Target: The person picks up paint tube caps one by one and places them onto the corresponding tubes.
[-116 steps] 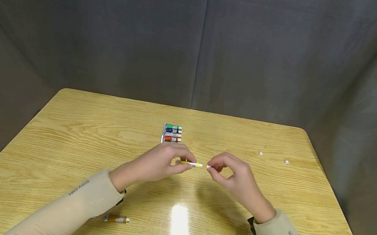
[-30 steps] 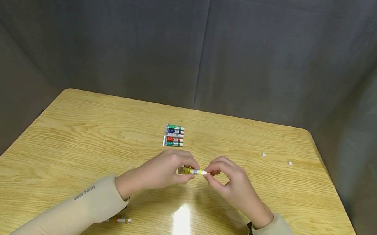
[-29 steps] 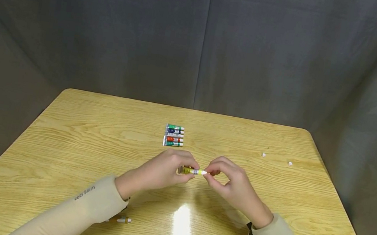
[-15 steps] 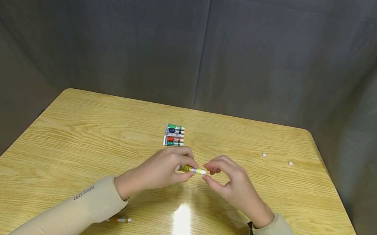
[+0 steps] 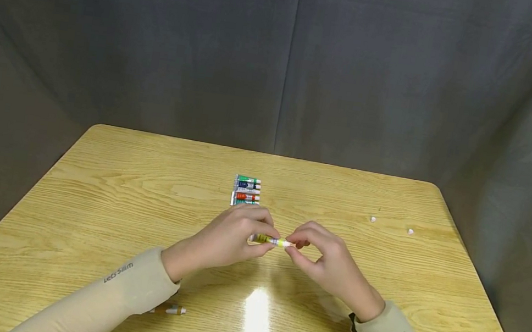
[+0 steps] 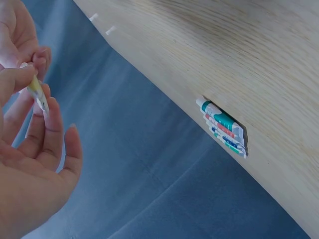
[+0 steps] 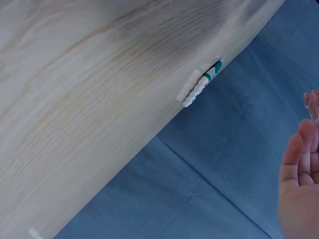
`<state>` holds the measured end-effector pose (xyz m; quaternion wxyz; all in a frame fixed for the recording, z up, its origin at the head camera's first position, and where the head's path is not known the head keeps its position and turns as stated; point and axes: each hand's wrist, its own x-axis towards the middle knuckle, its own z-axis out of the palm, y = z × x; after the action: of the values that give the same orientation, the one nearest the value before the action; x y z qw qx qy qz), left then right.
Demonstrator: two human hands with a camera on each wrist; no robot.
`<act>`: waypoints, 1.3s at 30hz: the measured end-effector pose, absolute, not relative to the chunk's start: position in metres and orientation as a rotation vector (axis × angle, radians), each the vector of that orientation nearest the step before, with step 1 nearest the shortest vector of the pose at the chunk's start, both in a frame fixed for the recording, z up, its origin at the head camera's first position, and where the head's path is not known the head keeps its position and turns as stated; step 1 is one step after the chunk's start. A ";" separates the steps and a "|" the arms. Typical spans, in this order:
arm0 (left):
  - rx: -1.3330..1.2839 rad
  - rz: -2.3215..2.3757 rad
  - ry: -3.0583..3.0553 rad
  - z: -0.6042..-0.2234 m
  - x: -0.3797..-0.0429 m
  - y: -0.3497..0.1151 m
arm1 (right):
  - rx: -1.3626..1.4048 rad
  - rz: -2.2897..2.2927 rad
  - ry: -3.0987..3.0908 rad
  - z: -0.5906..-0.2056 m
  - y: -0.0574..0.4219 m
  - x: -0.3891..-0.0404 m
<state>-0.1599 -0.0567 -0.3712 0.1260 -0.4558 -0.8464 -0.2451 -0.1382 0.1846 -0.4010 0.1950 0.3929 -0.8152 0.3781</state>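
My left hand (image 5: 241, 237) pinches a small yellow paint tube (image 5: 264, 239) between thumb and fingers, its white cap end pointing right. At that end the thumb and index finger of my right hand (image 5: 325, 253) pinch the white cap (image 5: 288, 244). In the left wrist view the tube (image 6: 38, 92) slants between the left thumb and fingers, the right fingertips at its upper end. Only part of the right hand (image 7: 301, 174) shows at the edge of the right wrist view, and the tube is out of sight there.
Several capped paint tubes (image 5: 246, 191) lie in a stacked row beyond the left hand. An ochre tube (image 5: 173, 310) sits near the left forearm, partly covered by the sleeve. Two small white caps (image 5: 373, 219) lie on the wooden table (image 5: 145, 173) at the right. Dark curtains (image 5: 278, 62) surround the table.
Earlier the right hand held the cap apart from the tube; then cap and tube met. Half a second ago the right fingers were spread off the cap; now they pinch it again.
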 end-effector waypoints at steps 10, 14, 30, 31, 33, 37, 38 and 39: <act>-1.316 -0.732 -2.484 -0.373 -0.163 -0.058 | 1.110 0.976 -2.283 -0.400 0.185 -0.139; -1.317 -0.713 -2.484 -0.373 -0.164 -0.057 | 1.113 0.971 -2.292 -0.401 0.183 -0.139; -1.309 -0.655 -2.455 -0.375 -0.166 -0.060 | 1.100 0.936 -2.258 -0.399 0.181 -0.143; -1.305 -0.658 -2.457 -0.375 -0.166 -0.060 | 1.106 0.925 -2.254 -0.399 0.181 -0.143; -1.305 -0.668 -2.461 -0.374 -0.166 -0.060 | 1.115 0.905 -2.249 -0.398 0.180 -0.143; -1.310 -0.682 -2.465 -0.374 -0.166 -0.060 | 1.129 0.879 -2.237 -0.397 0.178 -0.143; -1.310 -0.681 -2.467 -0.374 -0.166 -0.059 | 1.128 0.879 -2.238 -0.398 0.178 -0.143; -1.309 -0.679 -2.468 -0.374 -0.166 -0.059 | 1.126 0.881 -2.240 -0.397 0.177 -0.143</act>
<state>-0.1661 -0.0594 -0.3740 0.1330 -0.4514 -0.8507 -0.2341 -0.1429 0.1775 -0.3975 0.2395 0.4114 -0.8184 0.3219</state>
